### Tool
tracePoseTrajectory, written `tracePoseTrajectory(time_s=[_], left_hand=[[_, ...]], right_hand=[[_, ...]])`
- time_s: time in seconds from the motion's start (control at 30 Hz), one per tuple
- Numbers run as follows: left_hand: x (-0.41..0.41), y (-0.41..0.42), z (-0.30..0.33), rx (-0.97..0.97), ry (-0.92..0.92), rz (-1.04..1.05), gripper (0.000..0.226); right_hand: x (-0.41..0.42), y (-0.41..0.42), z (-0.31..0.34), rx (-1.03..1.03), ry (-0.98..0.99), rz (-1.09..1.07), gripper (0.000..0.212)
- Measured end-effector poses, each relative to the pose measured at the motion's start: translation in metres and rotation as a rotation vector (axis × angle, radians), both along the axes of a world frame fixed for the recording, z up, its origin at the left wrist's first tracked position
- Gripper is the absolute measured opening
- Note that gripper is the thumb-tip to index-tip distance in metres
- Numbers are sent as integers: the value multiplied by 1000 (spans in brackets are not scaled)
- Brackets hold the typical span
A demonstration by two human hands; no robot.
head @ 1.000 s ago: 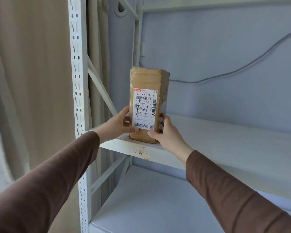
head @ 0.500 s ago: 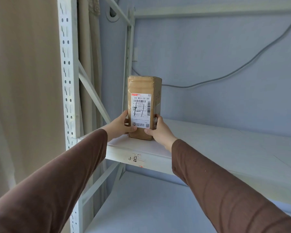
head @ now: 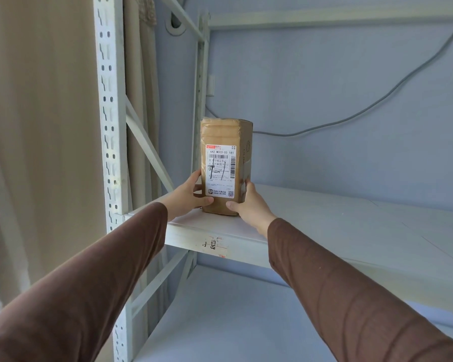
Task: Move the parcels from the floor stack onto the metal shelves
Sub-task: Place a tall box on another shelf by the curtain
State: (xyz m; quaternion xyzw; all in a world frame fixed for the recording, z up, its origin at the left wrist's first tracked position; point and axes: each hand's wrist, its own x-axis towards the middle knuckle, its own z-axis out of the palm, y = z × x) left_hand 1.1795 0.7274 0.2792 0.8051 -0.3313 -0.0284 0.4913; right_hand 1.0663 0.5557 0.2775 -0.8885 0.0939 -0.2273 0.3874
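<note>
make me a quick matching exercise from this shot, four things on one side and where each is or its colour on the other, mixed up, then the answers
Things:
1. parcel
2. left hand
3. cable
4. sleeves

Descriptions:
A. brown
B. standing upright on the shelf, label facing the camera
C. running along the wall behind the shelf
D. gripping the parcel's lower left side

Pairs: 1-B, 2-D, 3-C, 4-A
</note>
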Motion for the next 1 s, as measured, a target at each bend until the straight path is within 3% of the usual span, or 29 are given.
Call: tracePoseTrajectory(time_s=[0.3,0.47,0.77,1.0], left_hand=[[-21,4,1,-61,-14,12,107],[-66,15,-10,-59,-310,213,104],[-136,-4,-55,57,-753,203,83],[-227,-56,-96,170,-777,119,81]], right_hand=[[-16,3,0,-8,-11,-8,83],[-51,9,-4,-135,-59,-44,89],[-138,6,-52,-465,-245,-237,69],[-235,-32,-97,-531,-220,-330,65]])
